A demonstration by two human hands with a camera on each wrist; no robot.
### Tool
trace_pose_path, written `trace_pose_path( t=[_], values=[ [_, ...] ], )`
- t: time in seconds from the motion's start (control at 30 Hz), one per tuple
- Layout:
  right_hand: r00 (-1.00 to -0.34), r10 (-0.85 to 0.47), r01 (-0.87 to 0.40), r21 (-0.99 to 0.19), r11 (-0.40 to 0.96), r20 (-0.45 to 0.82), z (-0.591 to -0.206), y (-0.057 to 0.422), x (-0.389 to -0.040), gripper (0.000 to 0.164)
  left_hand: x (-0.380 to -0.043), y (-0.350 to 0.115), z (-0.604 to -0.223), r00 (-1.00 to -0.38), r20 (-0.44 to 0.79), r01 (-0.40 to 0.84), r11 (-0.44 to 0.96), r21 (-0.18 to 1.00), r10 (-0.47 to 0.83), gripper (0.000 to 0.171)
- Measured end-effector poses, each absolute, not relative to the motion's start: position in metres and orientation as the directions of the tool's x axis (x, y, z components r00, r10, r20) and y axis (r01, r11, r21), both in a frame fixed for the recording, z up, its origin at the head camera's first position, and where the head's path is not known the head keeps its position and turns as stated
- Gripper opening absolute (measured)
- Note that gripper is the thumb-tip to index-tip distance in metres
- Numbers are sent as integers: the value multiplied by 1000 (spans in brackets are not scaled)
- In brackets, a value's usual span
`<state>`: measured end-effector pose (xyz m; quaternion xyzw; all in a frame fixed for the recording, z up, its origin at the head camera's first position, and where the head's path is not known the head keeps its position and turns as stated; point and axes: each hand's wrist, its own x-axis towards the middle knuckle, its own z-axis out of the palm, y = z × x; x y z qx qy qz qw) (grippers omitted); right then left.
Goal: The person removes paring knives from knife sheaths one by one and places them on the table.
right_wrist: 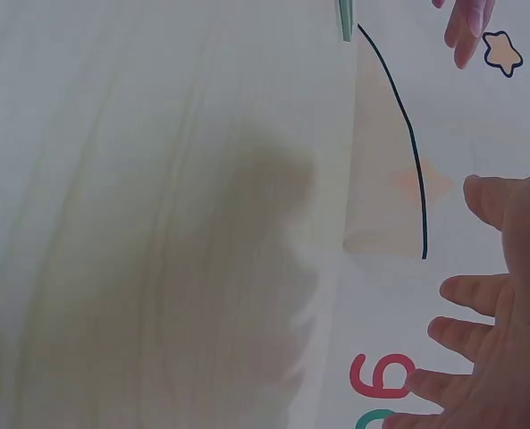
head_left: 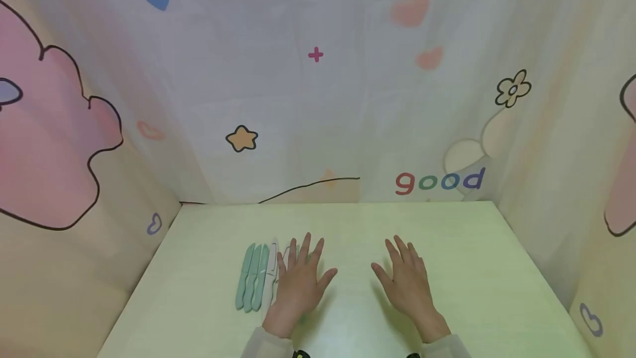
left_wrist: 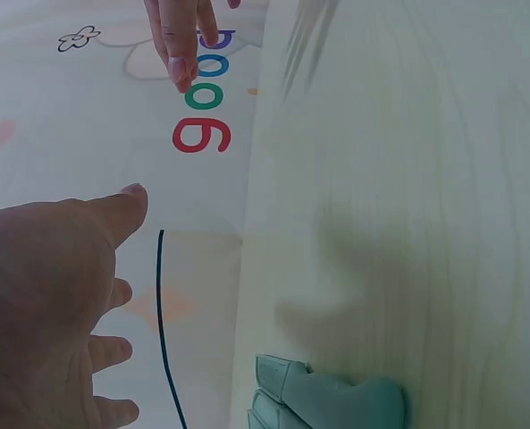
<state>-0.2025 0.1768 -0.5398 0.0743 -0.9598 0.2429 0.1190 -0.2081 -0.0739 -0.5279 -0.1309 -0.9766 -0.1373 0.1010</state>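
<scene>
A row of slim green and white knives (head_left: 252,280), which appear to be sheathed, lies side by side on the left part of the table. Over the right end of this row hovers my left hand (head_left: 300,283), fingers spread and holding nothing; it hides part of the row. Green handles (left_wrist: 340,398) show at the bottom of the left wrist view, apart from the hand. My right hand (head_left: 408,286) is held above the table to the right, its fingers extended and nothing in them. A green tip (right_wrist: 346,20) appears at the top of the right wrist view.
The pale wood-grain table (head_left: 477,258) is bounded at the back and sides by printed cloth. On the back cloth (head_left: 298,98) are a star, hearts and the word "good". Both hands cast shadows on the tabletop.
</scene>
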Motion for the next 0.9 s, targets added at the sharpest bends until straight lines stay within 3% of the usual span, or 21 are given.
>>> trace_pose_path(
  t=[0.9],
  values=[
    [-955,-89,-207,-422,882,282,-541,172,-201,68,-209,-71,-531,-951,219,270,934,234,220,74]
  ],
)
